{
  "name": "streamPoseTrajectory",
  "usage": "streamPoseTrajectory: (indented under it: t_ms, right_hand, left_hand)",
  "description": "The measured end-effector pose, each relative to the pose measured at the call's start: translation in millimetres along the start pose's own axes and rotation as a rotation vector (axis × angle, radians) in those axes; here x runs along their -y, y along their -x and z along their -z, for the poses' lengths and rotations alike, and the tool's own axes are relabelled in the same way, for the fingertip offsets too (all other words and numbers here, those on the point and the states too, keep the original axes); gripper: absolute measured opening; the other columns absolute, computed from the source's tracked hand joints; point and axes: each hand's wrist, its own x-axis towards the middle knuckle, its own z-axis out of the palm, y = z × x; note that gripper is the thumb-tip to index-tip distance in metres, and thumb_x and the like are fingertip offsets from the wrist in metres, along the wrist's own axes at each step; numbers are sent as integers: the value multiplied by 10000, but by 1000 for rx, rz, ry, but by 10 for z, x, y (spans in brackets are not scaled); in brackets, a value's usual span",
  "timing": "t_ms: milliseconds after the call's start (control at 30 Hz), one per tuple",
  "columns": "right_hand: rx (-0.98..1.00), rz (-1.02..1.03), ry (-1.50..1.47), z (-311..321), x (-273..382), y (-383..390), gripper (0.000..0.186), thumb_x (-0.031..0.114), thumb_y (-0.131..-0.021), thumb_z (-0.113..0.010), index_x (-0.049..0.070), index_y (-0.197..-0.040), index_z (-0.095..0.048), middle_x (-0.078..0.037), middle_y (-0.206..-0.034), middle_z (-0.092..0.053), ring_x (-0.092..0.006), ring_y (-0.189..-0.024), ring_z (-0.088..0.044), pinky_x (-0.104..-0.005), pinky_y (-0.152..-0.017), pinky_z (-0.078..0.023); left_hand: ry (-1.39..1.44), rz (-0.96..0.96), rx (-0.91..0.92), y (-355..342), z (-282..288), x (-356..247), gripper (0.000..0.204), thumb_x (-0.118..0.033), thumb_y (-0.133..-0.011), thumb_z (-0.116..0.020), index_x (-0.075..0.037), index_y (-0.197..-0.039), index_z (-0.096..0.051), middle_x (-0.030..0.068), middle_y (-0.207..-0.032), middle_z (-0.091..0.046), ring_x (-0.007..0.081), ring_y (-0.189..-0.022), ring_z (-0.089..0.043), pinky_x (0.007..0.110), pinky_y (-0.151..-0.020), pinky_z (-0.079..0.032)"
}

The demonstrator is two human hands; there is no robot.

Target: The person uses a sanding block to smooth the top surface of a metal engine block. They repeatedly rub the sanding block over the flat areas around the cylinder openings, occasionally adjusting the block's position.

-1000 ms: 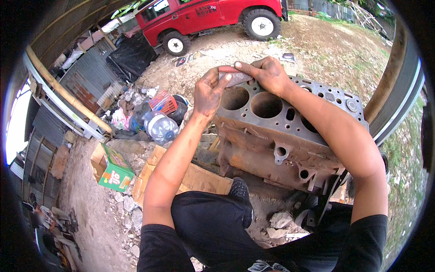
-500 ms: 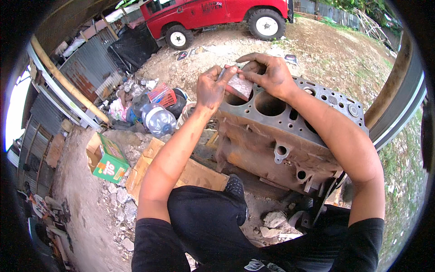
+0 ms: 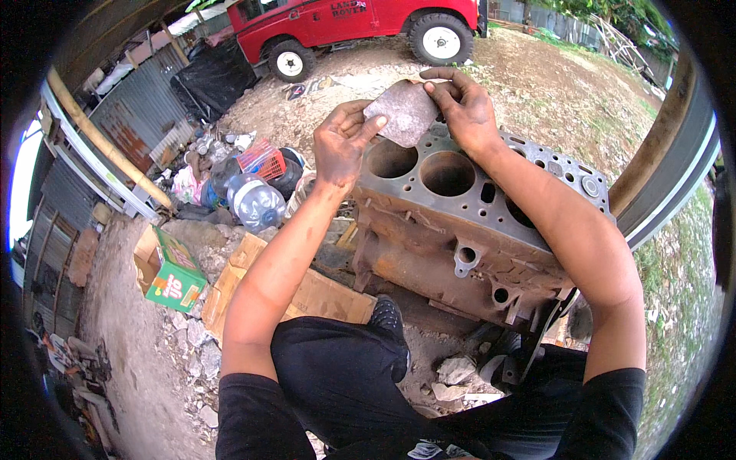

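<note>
Both hands hold a worn, greyish sheet of sandpaper (image 3: 407,115) above the far left part of an engine block. My left hand (image 3: 343,146) pinches its left edge, thumb on top. At the upper right edge, my right hand (image 3: 469,115) grips it between thumb and fingers. Beneath lies the flat grey top of the rusty engine block (image 3: 414,257), with large round cylinder bores (image 3: 448,175) and smaller holes. My right forearm passes over the block and hides part of its top.
A red off-road vehicle (image 3: 349,21) stands beyond on dirt. Left of the block are a large clear water bottle (image 3: 255,203), a red plastic crate (image 3: 261,159), a green carton (image 3: 170,268) and flattened cardboard (image 3: 326,297). A post (image 3: 663,146) rises at the right. Loose stones (image 3: 458,370) lie below.
The sandpaper has been turned and opened out, so its broad face now shows. My hands have moved slightly apart, and the whole view has shifted a little.
</note>
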Motion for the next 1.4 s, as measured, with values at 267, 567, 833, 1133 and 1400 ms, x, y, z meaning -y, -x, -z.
streamPoseTrajectory:
  t_ms: [267, 567, 833, 1133, 1400]
  right_hand:
    - [91, 184, 135, -40, 85, 67, 319, 290, -967, -760, 38, -1161, -766, -180, -954, -790, -242, -849, -765, -366, -798, -578]
    - [222, 191, 26, 16, -57, -49, 357, 304, -1015, -716, 26, -1234, -757, -130, -1094, -781, -162, -986, -704, -324, -926, -541]
    - [275, 17, -119, 53, 27, -71, 387, 327, -1053, -676, 20, -1282, -731, -83, -1118, -761, -136, -1019, -670, -312, -938, -532]
    - [266, 158, 43, -17, 37, 82, 501, 362, -985, -750, 22, -1345, -684, -130, -1223, -745, -175, -1082, -683, -333, -996, -528]
    - [421, 209, 41, 13, 155, 55, 955, 212, -731, -961, 56, -1549, -494, -142, -1467, -566, -251, -1329, -552, -367, -1173, -409]
  left_hand:
    - [-219, 32, -127, -53, 115, 48, 307, -214, -990, -776, 36, -1168, -781, 83, -1023, -791, 120, -896, -712, 268, -807, -577]
    - [109, 86, 18, -82, 169, 106, 381, -335, -1049, -702, 25, -1129, -797, 54, -939, -775, 107, -834, -686, 286, -782, -549]
    - [-195, -31, 107, 35, 102, -73, 329, -310, -1009, -746, 1, -1097, -805, 68, -891, -780, 110, -810, -704, 286, -755, -552]
    - [-189, 151, -81, 160, -67, -259, 253, -243, -938, -832, -5, -1002, -771, 59, -866, -758, 105, -633, -634, 258, -586, -500]
    - [-25, 283, -201, 31, -96, -293, 357, -310, -951, -820, 32, -1018, -739, 65, -847, -736, 122, -668, -669, 273, -553, -562]
